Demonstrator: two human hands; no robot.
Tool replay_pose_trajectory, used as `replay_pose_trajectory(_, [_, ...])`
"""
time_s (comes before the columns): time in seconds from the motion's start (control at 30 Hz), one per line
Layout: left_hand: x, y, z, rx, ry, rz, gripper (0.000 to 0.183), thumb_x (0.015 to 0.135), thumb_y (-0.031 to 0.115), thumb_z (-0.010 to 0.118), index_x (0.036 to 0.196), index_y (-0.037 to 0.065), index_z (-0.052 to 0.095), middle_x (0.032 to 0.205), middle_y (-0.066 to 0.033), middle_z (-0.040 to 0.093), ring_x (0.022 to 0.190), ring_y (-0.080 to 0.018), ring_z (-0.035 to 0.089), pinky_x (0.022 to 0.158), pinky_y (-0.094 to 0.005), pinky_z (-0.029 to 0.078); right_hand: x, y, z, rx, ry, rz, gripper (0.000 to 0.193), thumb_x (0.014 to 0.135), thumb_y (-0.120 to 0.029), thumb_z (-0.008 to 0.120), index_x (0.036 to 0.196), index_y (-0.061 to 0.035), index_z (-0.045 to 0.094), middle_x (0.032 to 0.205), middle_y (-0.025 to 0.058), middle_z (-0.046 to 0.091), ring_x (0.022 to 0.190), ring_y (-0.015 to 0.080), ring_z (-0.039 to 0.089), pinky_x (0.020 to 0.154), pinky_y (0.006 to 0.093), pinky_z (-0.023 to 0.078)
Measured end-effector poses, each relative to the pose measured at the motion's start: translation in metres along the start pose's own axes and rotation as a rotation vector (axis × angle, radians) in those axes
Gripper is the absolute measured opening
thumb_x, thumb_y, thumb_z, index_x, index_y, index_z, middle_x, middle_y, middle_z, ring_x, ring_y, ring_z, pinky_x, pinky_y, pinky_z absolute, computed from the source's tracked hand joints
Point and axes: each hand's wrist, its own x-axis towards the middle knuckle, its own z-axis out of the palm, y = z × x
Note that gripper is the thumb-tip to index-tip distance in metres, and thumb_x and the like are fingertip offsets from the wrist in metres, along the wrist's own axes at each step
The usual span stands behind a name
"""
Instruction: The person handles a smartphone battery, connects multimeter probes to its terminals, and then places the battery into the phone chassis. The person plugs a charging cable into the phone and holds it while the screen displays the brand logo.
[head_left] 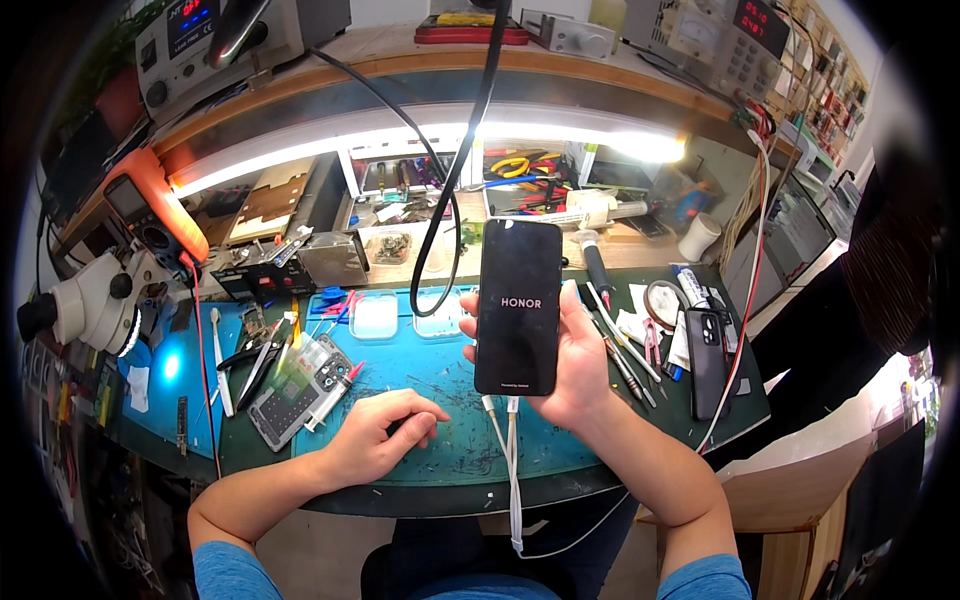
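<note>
My right hand grips a black smartphone upright above the work mat, thumb along one edge and fingertips round the other. Its screen is lit, with pale lettering on black. White cables run from beneath its lower edge down past the bench's front; whether one is plugged in is hidden. My left hand rests over the blue mat with its fingers curled in and nothing visible in them. Left of it lie a phone back housing and a syringe with a pink tip.
Tweezers and a white brush lie at the left, near a microscope and an orange multimeter. On the right are screwdrivers, a dark phone or case and tape. A black cable hangs in front. Another person stands at the right.
</note>
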Motion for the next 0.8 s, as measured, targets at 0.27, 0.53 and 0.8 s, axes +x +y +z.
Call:
replay_pose_trajectory(0.27, [0.0, 0.0007, 0.0, 0.02, -0.006, 0.005, 0.017, 0.106, 0.01, 0.059, 0.112, 0.001, 0.072, 0.087, -0.007, 0.069, 0.075, -0.0142, 0.068, 0.069, -0.0291, 0.054, -0.0002, -0.0001, -0.0023, -0.007, -0.009, -0.007, 0.079, 0.11, -0.063, 0.025, 0.156, -0.0011, 0.039, 0.152, 0.024, 0.051, 0.135, 0.0369, 0.056, 0.112, 0.0521, 0.048])
replay_pose_trajectory(0.53, [-0.0007, 0.0004, -0.0003, 0.013, -0.011, 0.008, 0.017, 0.106, 0.01, 0.059, 0.112, 0.001, 0.072, 0.087, -0.0074, 0.069, 0.074, -0.0142, 0.068, 0.068, -0.0289, 0.054, 0.0003, 0.0011, -0.0024, -0.017, 0.015, -0.008, 0.082, 0.108, -0.064, 0.028, 0.158, 0.0015, 0.036, 0.155, 0.0272, 0.047, 0.139, 0.0409, 0.052, 0.116, 0.0561, 0.043])
replay_pose_trajectory(0.8, [-0.0001, 0.0002, 0.0, 0.019, -0.014, 0.004, 0.017, 0.106, 0.011, 0.059, 0.112, 0.002, 0.072, 0.087, -0.0076, 0.069, 0.074, -0.0141, 0.069, 0.068, -0.029, 0.054, 0.0, 0.0007, -0.0036, 0.014, 0.004, 0.0, 0.079, 0.109, -0.064, 0.025, 0.156, -0.0015, 0.04, 0.152, 0.0234, 0.052, 0.135, 0.0359, 0.057, 0.112, 0.0517, 0.048])
